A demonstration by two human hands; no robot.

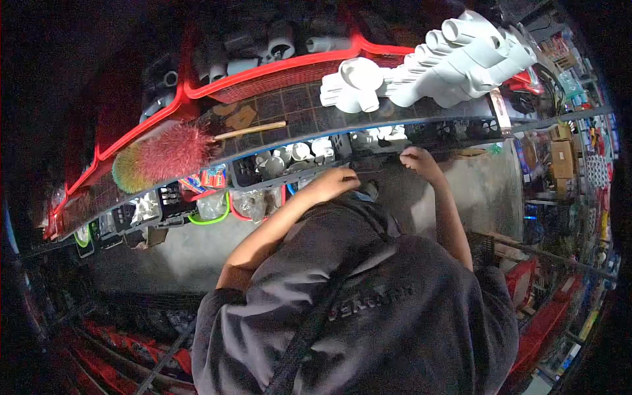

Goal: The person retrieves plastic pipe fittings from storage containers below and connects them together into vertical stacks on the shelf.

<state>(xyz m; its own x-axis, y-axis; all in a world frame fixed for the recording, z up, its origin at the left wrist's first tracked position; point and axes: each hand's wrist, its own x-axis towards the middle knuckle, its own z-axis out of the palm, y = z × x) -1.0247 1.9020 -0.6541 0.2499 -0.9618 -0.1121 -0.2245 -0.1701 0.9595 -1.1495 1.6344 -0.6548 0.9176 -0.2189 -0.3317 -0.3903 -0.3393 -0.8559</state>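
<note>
My left hand [334, 184] is beside the front edge of a black crate [263, 172] that holds white plastic pipe fittings [301, 152]. Its fingers are loosely bent and a little apart, with nothing visible in them. To the right, my right hand [421, 161] is raised just below another crate of white fittings [388, 133]. The fingers there curl together, and whatever they may hold is hidden. On the shelf above lies a large pile of white pipe fittings [461, 62], with a round white fitting [360, 78] at its left end.
A pink and yellow duster [168, 155] lies on the dark shelf [306, 105], its wooden handle pointing right. Red baskets [276, 69] with pipe parts stand behind. Green-rimmed baskets [212, 214] sit below. Stocked shelves [579, 151] line the right side.
</note>
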